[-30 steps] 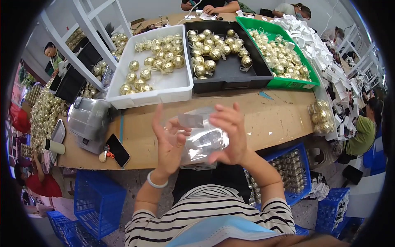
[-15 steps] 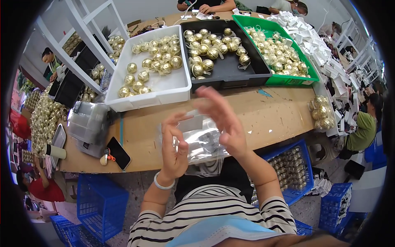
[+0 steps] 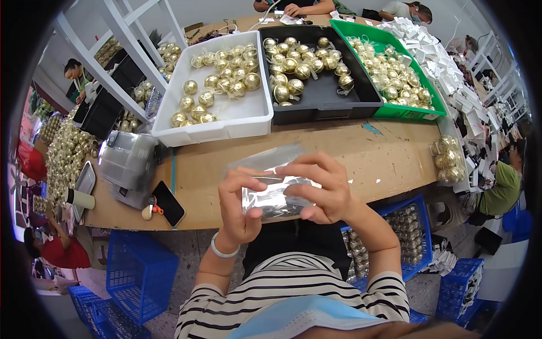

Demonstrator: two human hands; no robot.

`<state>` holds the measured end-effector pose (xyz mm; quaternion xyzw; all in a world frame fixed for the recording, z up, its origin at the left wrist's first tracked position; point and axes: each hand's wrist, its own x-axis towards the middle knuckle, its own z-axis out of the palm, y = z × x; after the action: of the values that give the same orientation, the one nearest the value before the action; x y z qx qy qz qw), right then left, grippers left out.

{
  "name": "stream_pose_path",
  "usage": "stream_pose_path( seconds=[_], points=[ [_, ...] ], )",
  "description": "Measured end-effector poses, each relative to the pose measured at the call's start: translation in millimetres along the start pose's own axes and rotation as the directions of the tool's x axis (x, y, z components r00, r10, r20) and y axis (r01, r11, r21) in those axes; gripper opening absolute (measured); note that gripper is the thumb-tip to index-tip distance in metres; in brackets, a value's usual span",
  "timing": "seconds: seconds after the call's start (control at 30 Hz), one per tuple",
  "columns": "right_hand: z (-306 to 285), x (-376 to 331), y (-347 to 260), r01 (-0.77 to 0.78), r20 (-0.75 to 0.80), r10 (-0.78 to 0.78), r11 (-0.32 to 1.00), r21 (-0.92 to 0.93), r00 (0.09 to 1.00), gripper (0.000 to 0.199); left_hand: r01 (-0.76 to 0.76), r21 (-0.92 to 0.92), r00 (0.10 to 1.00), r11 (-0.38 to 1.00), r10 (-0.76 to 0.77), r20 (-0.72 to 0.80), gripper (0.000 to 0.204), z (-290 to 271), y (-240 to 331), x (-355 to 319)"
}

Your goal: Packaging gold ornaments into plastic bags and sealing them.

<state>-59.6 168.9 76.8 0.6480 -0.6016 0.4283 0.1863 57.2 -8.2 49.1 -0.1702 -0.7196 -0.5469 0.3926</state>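
Both hands have come closer together since a moment ago, and the right hand (image 3: 322, 189), which was lifted with its fingers spread, now sits down on the crinkly clear plastic bag (image 3: 271, 195). The left hand (image 3: 240, 203) pinches the bag's left end, fingers curled narrow around it. The right hand's fingers lie over the top of the bag and its thumb is tucked under, so it holds the right end. The bag is in the air, near the body, just over the near edge of the brown wooden table (image 3: 316, 150). Far on the table sit three trays of shiny gold balls: a white plastic tray (image 3: 226, 121) on the left, a black plastic tray (image 3: 333, 101) in the middle and a green plastic tray (image 3: 406, 110) on the right. A black flat phone (image 3: 168, 203) lies near the left edge.
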Motion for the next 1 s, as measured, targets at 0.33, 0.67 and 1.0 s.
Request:
stream_pose_path(
  seconds=[0.33, 0.67, 1.0],
  points=[
    [-22.2, 20.0, -13.5, -0.688, 0.490, 0.523, 0.296, 0.663, 0.698, 0.013, -0.039, 0.241, 0.999, 0.970, 0.030, 0.041, 0.032, -3.3, 15.0, 14.0],
    [-45.3, 46.2, -27.9, -0.091, 0.052, 0.090, 0.996, 0.009, 0.995, 0.018, -0.126, 0.197, 0.985, 0.972, 0.099, 0.141, 0.006, -9.6, 23.3, 27.5],
    [-49.0, 50.6, -27.0, -0.558, 0.266, 0.493, 0.680, 0.476, 0.828, 0.019, -0.310, 0.129, 0.949, 0.942, 0.314, -0.008, 0.068, -8.2, 24.6, 20.7]
  ],
)
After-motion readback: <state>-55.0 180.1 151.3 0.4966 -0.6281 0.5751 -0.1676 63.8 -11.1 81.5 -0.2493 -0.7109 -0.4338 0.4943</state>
